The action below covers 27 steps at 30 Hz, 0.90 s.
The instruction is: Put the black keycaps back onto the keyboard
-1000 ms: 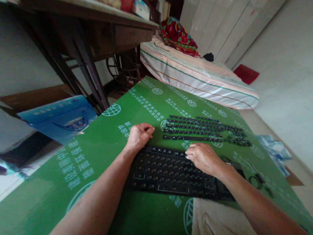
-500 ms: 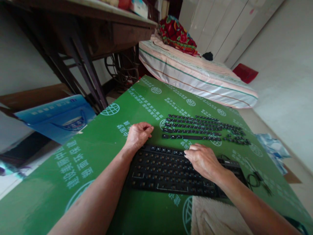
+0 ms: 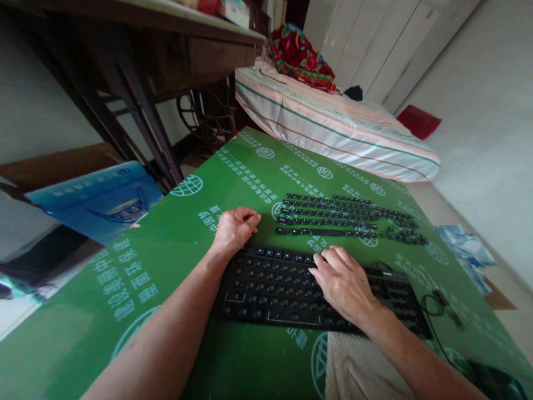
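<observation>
A black keyboard (image 3: pixel 270 289) lies on the green table, its main rows bare of caps, with several keycaps (image 3: pixel 277 254) seated along its top row. My left hand (image 3: pixel 238 229) rests just beyond the keyboard's upper left corner, fingers curled closed; whatever they hold, if anything, is hidden. Over the keyboard's middle is my right hand (image 3: pixel 343 280), thumb and forefinger bent close together at the top row, beside the last visible seated cap. What is between those fingertips cannot be made out. Beyond the keyboard, loose black keycaps (image 3: pixel 327 233) are laid out in rows.
The green table (image 3: pixel 233 172) has printed white lettering. A beige cloth (image 3: pixel 353 366) lies at the near edge, and a black cable (image 3: pixel 433 303) coils at the right. A blue bag (image 3: pixel 104 200) stands left of the table; a bed (image 3: pixel 333 122) is behind it.
My right hand has shifted slightly toward me, its fingers a little more spread, and uncovers more of the keyboard's right end. My left hand has stayed in place.
</observation>
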Each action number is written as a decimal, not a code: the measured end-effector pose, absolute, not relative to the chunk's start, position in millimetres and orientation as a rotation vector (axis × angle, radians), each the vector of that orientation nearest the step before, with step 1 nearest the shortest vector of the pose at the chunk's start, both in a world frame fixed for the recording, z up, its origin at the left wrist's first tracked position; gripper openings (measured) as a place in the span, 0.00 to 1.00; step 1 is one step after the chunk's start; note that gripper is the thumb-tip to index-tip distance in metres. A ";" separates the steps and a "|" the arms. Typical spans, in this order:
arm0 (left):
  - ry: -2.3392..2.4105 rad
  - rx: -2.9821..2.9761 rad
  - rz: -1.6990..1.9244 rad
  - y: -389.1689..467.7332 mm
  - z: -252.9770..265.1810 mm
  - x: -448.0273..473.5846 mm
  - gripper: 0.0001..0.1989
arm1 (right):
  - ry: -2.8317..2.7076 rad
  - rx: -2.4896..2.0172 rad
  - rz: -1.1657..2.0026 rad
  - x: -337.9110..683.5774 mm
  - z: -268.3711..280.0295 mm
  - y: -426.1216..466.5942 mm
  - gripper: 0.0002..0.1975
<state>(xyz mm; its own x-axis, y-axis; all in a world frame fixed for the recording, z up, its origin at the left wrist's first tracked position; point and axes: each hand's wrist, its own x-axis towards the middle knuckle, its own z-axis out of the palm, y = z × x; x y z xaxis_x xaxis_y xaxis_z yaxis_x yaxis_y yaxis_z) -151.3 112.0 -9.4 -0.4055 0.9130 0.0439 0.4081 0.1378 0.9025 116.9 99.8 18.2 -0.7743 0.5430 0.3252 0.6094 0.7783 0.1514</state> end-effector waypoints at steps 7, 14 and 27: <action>1.891 1.255 1.229 111.9 -8.2 -150.7 0.15 | -2.581 -0.868 -0.365 120.1 2.7 94.3 0.15; 1.892 1.237 1.225 111.8 -7.1 -150.3 0.15 | -2.529 -0.887 -0.391 120.2 -3.3 91.9 0.16; 1.894 1.215 1.225 111.4 -2.0 -149.7 0.16 | -2.510 -0.916 -0.341 116.3 -6.2 90.5 0.14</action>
<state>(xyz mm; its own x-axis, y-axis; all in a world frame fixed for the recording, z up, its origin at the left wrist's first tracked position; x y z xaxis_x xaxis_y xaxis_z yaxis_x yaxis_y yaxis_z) -149.7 111.4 -2.0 -0.4237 0.9058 0.0112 0.3818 0.1674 0.9090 116.3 90.5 -6.2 -0.6813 0.5480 0.4854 0.6575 0.7495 0.0767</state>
